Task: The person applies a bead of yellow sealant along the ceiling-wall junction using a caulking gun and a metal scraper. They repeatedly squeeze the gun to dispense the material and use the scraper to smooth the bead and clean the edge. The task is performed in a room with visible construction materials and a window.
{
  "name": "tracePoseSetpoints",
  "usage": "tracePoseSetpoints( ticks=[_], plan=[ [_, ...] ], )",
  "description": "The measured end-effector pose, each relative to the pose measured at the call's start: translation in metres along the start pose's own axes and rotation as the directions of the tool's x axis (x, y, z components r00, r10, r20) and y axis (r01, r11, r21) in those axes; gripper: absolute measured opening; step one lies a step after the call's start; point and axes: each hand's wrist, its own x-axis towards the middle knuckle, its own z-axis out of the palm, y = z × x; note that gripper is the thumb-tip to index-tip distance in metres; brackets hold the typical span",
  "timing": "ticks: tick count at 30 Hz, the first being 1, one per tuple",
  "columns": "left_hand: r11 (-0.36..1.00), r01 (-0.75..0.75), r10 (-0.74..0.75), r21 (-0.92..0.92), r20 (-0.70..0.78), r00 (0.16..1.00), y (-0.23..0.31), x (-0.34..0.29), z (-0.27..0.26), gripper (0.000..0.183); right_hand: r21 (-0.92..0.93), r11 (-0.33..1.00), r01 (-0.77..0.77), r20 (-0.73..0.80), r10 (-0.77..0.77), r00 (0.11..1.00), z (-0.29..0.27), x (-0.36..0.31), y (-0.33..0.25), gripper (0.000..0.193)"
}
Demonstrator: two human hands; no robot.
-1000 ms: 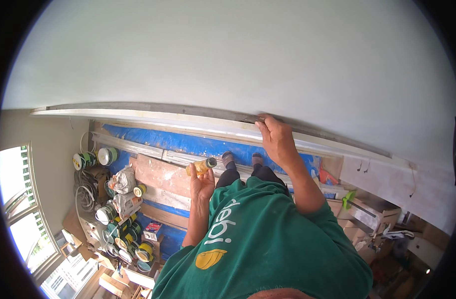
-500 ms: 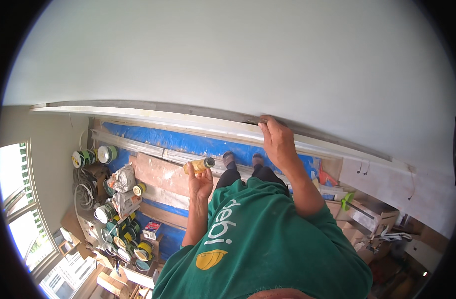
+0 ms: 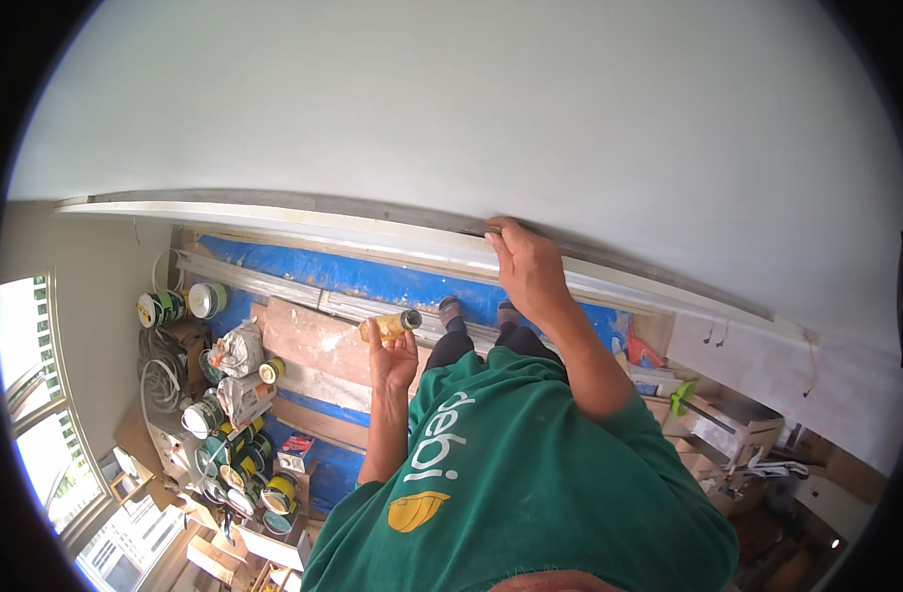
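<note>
My left hand is closed around a small clear jar with yellowish contents. The jar lies tilted on its side, its dark round end to the right. At the long white ledge along the wall, my right hand reaches up with its fingers bent together on the grey strip on top. Something small and dark shows by those fingertips; my fingers hide most of it, so its kind cannot be told.
Below are blue sheeting, a brown board and long pale strips. Paint buckets, bags and a cable coil crowd the left, near a window. Boxes stand at the right.
My right hand has slid a little to the left along the ledge. The jar stays in my left hand, almost at the same place.
</note>
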Motion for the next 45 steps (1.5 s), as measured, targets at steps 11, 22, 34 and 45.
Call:
tracePoseSetpoints(
  ticks=[11,22,34,45],
  plan=[
    [0.998,0.020,-0.021,0.057,0.017,1.000,0.000,0.008,0.007,0.061,0.009,0.992,0.126,-0.148,-0.123,0.981,-0.045,-0.018,0.024,0.013],
    [0.998,0.029,-0.031,0.057,0.037,0.999,-0.002,0.004,0.023,0.062,0.127,0.992,-0.004,-0.188,0.028,0.982,-0.062,-0.030,0.023,0.013],
    [0.996,0.047,-0.049,0.077,0.029,0.998,-0.003,0.006,0.011,0.063,0.107,0.974,-0.201,0.012,0.201,0.980,-0.045,-0.028,0.035,0.015],
    [0.987,0.028,-0.034,0.156,0.033,0.999,-0.008,0.010,0.012,0.066,0.047,0.996,-0.079,-0.088,0.083,0.993,-0.051,-0.034,0.045,0.016]
  ],
)
